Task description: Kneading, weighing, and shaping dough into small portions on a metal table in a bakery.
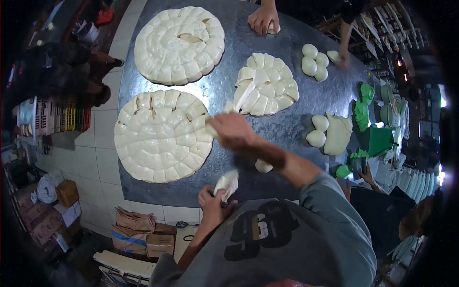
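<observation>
Near the table's front edge, my left hand (215, 203) is closed on a piece of dough (227, 184). My right hand (233, 131) is curled and smeared by motion above the table, between a large scored dough round (162, 138) and a smaller, partly used dough slab (267, 85). Something pale juts out on either side of its fingers; I cannot make out what it is. A small dough ball (263, 166) lies partly hidden under my right forearm. Another large dough round (179, 45) sits at the far left.
Dough balls (314, 62) are clustered at the far right, where another person's hands (263, 20) handle dough. Two balls (316, 137) touch a flat dough piece (338, 134). Green cloth or plastic (362, 112) lies by the right edge. Cardboard boxes (160, 245) stand below the table.
</observation>
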Available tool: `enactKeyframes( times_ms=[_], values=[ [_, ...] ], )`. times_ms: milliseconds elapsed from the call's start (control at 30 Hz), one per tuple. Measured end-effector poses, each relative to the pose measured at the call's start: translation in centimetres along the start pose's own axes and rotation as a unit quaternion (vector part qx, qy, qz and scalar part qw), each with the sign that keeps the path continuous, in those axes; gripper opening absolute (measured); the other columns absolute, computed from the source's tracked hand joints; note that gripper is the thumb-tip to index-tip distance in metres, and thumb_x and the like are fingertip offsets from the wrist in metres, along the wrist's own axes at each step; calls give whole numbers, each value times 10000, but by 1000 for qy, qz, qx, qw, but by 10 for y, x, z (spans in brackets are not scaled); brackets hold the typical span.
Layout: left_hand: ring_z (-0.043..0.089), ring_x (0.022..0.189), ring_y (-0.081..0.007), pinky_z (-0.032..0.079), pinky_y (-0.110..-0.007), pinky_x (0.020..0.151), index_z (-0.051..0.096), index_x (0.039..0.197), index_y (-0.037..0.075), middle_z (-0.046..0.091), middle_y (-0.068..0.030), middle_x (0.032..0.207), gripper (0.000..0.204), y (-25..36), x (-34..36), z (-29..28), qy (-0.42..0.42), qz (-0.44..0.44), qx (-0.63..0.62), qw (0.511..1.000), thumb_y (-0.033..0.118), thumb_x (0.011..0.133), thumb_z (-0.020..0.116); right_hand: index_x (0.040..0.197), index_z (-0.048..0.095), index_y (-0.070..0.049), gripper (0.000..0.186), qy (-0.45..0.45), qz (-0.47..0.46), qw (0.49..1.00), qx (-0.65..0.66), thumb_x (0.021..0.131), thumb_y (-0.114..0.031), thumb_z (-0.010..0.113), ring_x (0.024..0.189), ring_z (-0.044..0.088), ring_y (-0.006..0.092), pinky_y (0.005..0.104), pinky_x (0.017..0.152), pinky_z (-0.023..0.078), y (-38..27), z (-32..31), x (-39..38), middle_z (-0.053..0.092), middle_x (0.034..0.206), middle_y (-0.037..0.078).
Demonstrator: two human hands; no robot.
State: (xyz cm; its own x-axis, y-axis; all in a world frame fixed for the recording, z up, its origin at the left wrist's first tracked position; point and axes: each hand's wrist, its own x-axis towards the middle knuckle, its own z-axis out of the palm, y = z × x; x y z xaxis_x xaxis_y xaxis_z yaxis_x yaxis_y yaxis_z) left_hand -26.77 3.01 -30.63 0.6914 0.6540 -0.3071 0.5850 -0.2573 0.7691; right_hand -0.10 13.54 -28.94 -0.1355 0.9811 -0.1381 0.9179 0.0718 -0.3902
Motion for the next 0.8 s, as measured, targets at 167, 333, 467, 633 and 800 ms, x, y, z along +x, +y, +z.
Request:
enactKeyframes(
  times_ms=[167,333,467,633,800],
  values=[
    [395,1258,-425,322,-521,1038,504,1287,68,393,-253,1379,618,-7,7,15,41,116,-66,990,265,756,753,1136,572,-26,413,295,-36,895,333,750,-113,691,964,585,316,429,789,492,-91,-58,-170,597,1080,138],
    [306,1348,-462,263,-561,1096,368,1435,17,303,-280,1476,745,-13,1,44,-20,187,169,967,304,822,679,1234,483,-14,500,711,175,532,425,854,-291,652,1083,549,298,431,911,461,-92,44,-301,538,1203,179],
    [298,1361,-467,257,-562,1109,352,1441,13,295,-273,1485,727,-20,6,73,70,202,265,940,322,854,648,1365,371,22,646,495,530,625,287,874,-279,663,1173,490,325,439,990,404,-84,144,-378,469,1298,210],
    [380,1301,-445,299,-552,1085,431,1376,6,434,-254,1358,646,-28,27,87,133,263,341,893,362,873,626,1410,376,8,625,387,469,793,-42,899,-255,622,1237,389,463,560,1034,312,-91,172,-405,381,1376,289],
    [551,1044,-353,419,-539,873,604,1037,18,581,-188,1043,412,-22,88,96,137,242,366,888,399,881,592,1118,655,-119,350,371,481,788,-96,845,-337,663,1099,530,381,553,879,417,12,178,-366,598,1157,157]
  ],
)
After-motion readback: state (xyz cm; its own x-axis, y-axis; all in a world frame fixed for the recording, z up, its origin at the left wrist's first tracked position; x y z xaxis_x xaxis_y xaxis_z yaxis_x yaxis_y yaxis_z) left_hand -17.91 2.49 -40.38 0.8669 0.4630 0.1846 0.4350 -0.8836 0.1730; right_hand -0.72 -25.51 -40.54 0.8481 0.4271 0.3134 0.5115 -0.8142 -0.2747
